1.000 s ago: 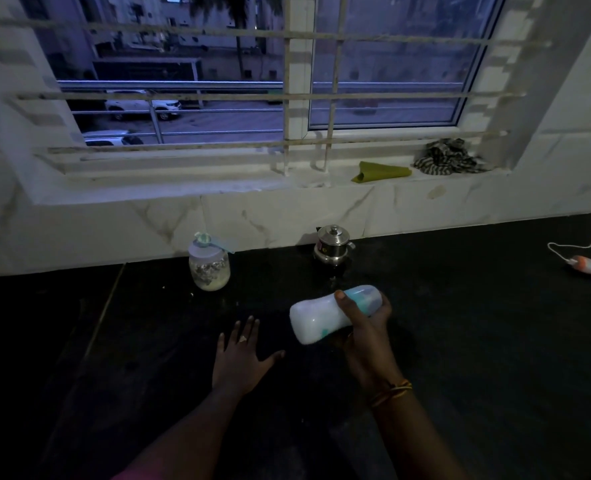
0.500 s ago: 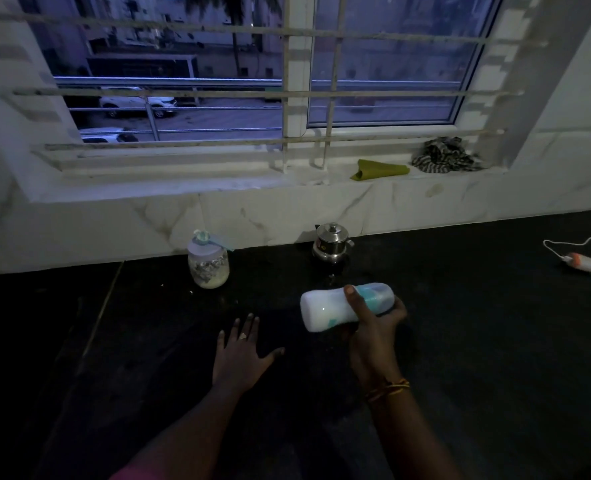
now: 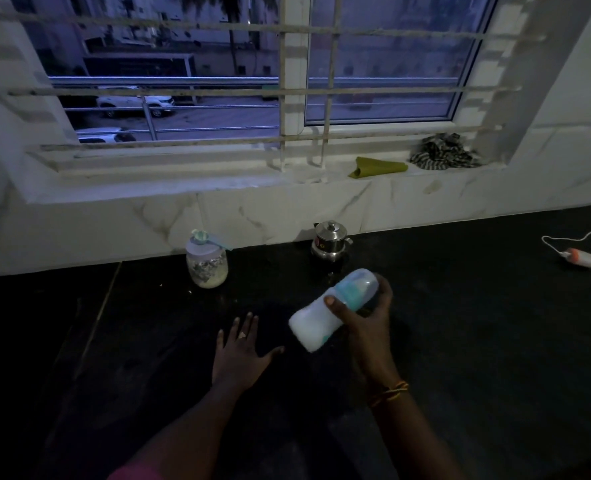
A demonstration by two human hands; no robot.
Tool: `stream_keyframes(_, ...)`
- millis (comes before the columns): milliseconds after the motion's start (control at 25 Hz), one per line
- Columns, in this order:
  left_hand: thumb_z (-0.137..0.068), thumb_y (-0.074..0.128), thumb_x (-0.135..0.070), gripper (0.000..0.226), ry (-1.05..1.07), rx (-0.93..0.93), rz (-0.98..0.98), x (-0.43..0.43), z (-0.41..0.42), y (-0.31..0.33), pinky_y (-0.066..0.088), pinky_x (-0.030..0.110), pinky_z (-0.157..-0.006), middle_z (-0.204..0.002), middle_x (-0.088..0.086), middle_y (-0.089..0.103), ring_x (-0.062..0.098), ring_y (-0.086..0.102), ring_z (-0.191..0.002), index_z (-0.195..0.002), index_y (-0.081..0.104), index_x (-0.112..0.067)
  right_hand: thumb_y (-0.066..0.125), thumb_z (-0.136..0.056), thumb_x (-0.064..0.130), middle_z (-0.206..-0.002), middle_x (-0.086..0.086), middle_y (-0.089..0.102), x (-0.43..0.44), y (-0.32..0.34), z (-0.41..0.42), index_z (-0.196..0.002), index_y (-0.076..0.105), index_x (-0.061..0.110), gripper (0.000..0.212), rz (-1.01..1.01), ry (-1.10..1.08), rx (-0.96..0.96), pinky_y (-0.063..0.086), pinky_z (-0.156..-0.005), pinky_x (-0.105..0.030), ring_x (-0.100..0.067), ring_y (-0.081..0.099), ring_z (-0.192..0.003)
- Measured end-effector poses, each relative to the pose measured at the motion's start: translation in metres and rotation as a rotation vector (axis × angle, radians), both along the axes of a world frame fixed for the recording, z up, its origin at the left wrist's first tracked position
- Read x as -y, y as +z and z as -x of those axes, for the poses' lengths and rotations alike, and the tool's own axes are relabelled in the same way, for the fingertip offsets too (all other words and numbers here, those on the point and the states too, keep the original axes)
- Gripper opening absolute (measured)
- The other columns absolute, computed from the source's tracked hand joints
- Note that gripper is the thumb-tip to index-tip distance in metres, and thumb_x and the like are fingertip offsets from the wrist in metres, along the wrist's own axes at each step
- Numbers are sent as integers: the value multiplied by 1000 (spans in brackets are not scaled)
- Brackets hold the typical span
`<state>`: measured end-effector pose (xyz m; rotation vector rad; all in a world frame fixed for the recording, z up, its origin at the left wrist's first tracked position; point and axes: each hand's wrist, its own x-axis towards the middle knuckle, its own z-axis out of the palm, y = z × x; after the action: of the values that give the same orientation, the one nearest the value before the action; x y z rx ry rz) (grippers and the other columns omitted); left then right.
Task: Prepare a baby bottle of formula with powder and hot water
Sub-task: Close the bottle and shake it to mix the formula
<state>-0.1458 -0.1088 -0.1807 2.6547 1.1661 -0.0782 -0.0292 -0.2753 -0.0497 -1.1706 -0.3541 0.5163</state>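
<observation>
The room is very dim. The only light is a weak blue dusk from the window [image 3: 377, 74], which falls on the pale sill [image 3: 183, 181]. The black counter [image 3: 477, 341] swallows almost all detail. The bars bend near the edges, and the bottle [image 3: 332, 308] looks perhaps slightly blurred.

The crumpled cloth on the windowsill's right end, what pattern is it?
The crumpled cloth has dark and light stripes, seen in the head view.

Dark counter [image 3: 477, 341] — jar [image 3: 206, 268], steel pot [image 3: 330, 241], corded device [image 3: 580, 257], flat left hand [image 3: 240, 355].
</observation>
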Motion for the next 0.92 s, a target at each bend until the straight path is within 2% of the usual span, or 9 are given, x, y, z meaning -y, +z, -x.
stream_keyframes(120, -74, 16, -81, 96, -7, 1, 9, 1, 0, 1, -2, 44, -119, -159, -6, -3, 15, -6, -146, -149, -1, -22, 78, -63, 3, -119, 19, 46, 0, 2, 1, -118, 34, 50, 85, 170, 150, 324, 54, -82, -32, -9, 53, -108)
stream_keyframes(200, -79, 21, -78, 92, 0, 1, 18, 1, 1, 3, -3, 44, -118, -159, -6, -4, 15, -7, -146, -149, -1, -23, 78, -64, 0, -118, 22, 45, -1, 8, 0, -121, 32, 47, 87, 155, 92, 369, 53, -79, -26, -5, 53, -106)
stream_keyframes(320, -71, 14, -84, 101, 2, 2, -8, 2, -1, 3, -1, 44, -118, -159, -6, -2, 16, -4, -146, -149, 0, -21, 72, -67, -2, -122, 11, 45, -4, 18, -1, -128, 31, 39, 84, -82, -58, 120, 55, -80, -36, -17, 54, -109)
stream_keyframes(440, -48, -12, -91, 124, 12, 27, -23, 1, -2, 0, 1, 44, -118, -159, -6, 1, 17, -2, -146, -149, 2, -21, 61, -78, 4, -122, -4, 50, -10, 21, -3, -132, 28, 38, 71, -309, -65, -246, 57, -76, -42, -24, 58, -105)
stream_keyframes(560, -38, -26, -90, 135, 22, 52, -38, 1, -3, -2, 2, 44, -118, -159, -6, 3, 16, 0, -146, -149, 4, -21, 61, -76, 12, -120, -11, 54, -11, 16, 3, -132, 32, 34, 67, -258, 116, -337, 59, -69, -37, -27, 61, -100)
stream_keyframes(680, -60, -5, -90, 113, 3, 6, -25, 1, -2, -1, -1, 44, -118, -159, -6, -2, 16, -4, -146, -149, -1, -21, 70, -68, 5, -119, -8, 50, -6, 11, 4, -127, 35, 36, 75, -132, 186, -157, 58, -71, -40, -29, 59, -103)
stream_keyframes(720, -62, 0, -89, 111, 3, 3, -16, 0, -1, 0, -1, 44, -118, -159, -6, -2, 16, -4, -146, -149, -1, -21, 69, -67, 4, -119, -7, 50, -5, 11, 3, -124, 36, 37, 74, -139, 159, -164, 57, -74, -43, -29, 58, -104)
stream_keyframes(800, -55, -3, -92, 118, 10, 2, -18, 0, -2, 0, 0, 44, -118, -159, -6, 0, 16, -3, -146, -149, 1, -21, 66, -69, 8, -124, -11, 49, -6, 11, -1, -124, 35, 36, 69, -213, 60, -320, 55, -79, -47, -32, 55, -109)
stream_keyframes(920, -75, 19, -82, 98, 22, 10, 7, 1, -2, 1, -1, 44, -118, -159, -6, 0, 16, -4, -146, -149, 1, -21, 82, -58, 23, -134, -20, 47, -10, 6, -8, -132, 37, 23, 87, -369, 54, -616, 59, -72, -47, -36, 53, -117)
